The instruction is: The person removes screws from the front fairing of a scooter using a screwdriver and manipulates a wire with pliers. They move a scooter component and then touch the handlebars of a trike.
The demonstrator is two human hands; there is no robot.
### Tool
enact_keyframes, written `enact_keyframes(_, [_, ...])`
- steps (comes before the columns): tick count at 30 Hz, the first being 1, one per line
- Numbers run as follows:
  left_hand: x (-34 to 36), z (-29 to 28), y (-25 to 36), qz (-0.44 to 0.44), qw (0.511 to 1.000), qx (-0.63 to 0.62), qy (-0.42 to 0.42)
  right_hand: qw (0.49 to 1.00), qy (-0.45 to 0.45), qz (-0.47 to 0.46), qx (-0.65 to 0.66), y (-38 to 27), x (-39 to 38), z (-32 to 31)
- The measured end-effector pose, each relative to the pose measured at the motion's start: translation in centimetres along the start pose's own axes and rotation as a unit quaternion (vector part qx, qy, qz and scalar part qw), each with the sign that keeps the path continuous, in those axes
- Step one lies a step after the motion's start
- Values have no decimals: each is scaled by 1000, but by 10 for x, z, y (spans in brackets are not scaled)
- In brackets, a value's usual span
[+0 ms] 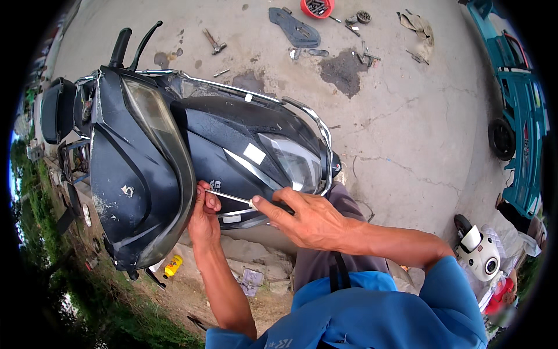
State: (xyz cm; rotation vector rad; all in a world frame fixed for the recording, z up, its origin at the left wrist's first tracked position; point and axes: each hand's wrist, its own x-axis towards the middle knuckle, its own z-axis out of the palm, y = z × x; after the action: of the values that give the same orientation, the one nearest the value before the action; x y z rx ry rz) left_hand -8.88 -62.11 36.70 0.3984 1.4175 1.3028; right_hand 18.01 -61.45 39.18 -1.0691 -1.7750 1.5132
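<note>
In my right hand [308, 218] I grip a screwdriver [229, 197], its thin metal shaft pointing left. The handle is mostly hidden by my fingers. Close to the shaft's tip, my left hand [204, 215] has its thumb and fingers curled together; what they pinch is hidden. Both hands are over the dark front of a scooter [244, 131]. The tip lies near the lower edge of its front cowl [128, 168], beside a raised emblem [215, 185]. A headlight [293, 160] sits beyond my right hand.
A hammer [215, 42], a dark plastic panel [294, 28], a red bowl [317, 7] of metal parts and loose tools lie on the concrete. A yellow bottle [172, 266] lies lower left. At right are a teal vehicle [517, 116] and a white-and-purple object [482, 256].
</note>
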Motion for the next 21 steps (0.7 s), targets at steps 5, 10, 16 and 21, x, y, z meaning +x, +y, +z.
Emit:
enact_keyframes(5, [-4,11,10,-5,999,1,-33,807,-66,313,497,2,8,-8])
enact_keyframes(10, [-11,4,-2,-13,1000,18,20,817,-100,318,471,3,4,5])
enact_keyframes(16, [-3,15,1,-25,997,52,-48,961,-35,-152,-229,27,1,8])
enact_keyframes(21, [1,15,-2,-16,997,50,-52,694,-35,399,598,11,10,-3])
